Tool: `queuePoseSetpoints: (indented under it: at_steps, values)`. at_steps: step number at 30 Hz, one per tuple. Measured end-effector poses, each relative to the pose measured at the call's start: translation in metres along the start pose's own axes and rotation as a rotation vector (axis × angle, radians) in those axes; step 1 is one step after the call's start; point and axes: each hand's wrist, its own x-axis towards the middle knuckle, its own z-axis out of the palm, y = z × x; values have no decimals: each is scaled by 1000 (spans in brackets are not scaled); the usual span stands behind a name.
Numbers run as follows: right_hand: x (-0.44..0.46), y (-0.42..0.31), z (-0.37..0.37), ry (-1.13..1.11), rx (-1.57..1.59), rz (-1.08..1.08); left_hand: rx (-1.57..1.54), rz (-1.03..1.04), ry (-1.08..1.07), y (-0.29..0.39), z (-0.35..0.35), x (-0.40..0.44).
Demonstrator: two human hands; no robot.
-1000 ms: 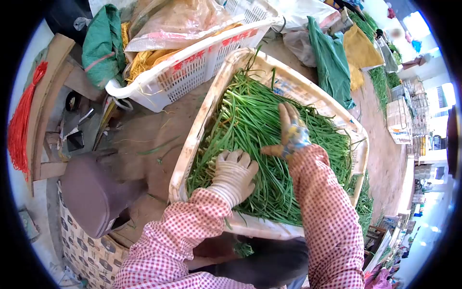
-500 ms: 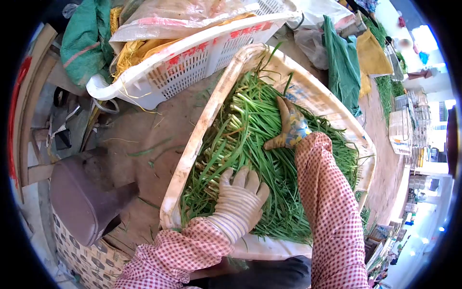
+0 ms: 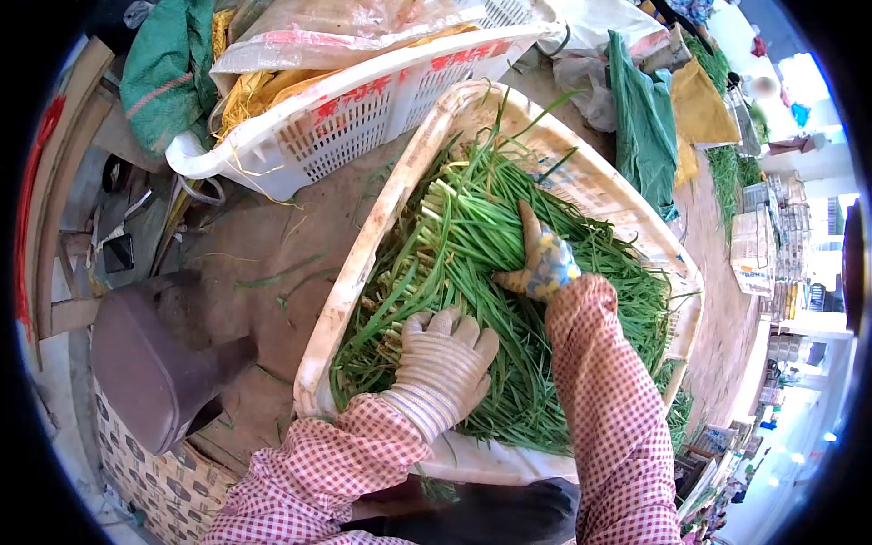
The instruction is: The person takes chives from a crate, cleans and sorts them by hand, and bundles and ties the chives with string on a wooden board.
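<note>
Long green chives (image 3: 481,232) with pale stem ends fill a dirty white plastic crate (image 3: 341,318) in front of me. My left hand (image 3: 443,363), in a striped glove, lies on the near part of the chives with its fingers slightly spread. Farther right, my right hand (image 3: 543,259), in a glove with a blue and yellow pattern, presses on the leaves. Its thumb points left, well apart from the fingers that reach away from me. Some fingertips of both hands are partly sunk among the leaves.
A white slatted crate (image 3: 363,113) with sacks in it stands beyond on the left. A brown plastic stool (image 3: 150,363) is at my left, beside a patterned cardboard piece (image 3: 150,472). Green sacking (image 3: 645,118) lies past the crate's far side.
My right hand has moved a little toward me on the chives, and my left hand slightly left. The leaves at the far end look more heaped, with some tips sticking up.
</note>
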Motion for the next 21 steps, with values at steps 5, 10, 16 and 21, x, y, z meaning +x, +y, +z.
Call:
queuePoseSetpoints:
  at_steps: [5,10,16,21]
  values:
    - [19,-12,-9,-175,-88,121,-13,12,41,-1,3,-1]
    - [6,0,2,40,85,89,-61,21,188,-1,5,-4]
    - [-19,32,-4,350,289,-68,-268,274,759,-9,-6,-4]
    - [-63,57,-8,511,417,-198,-700,281,739,-19,-14,0]
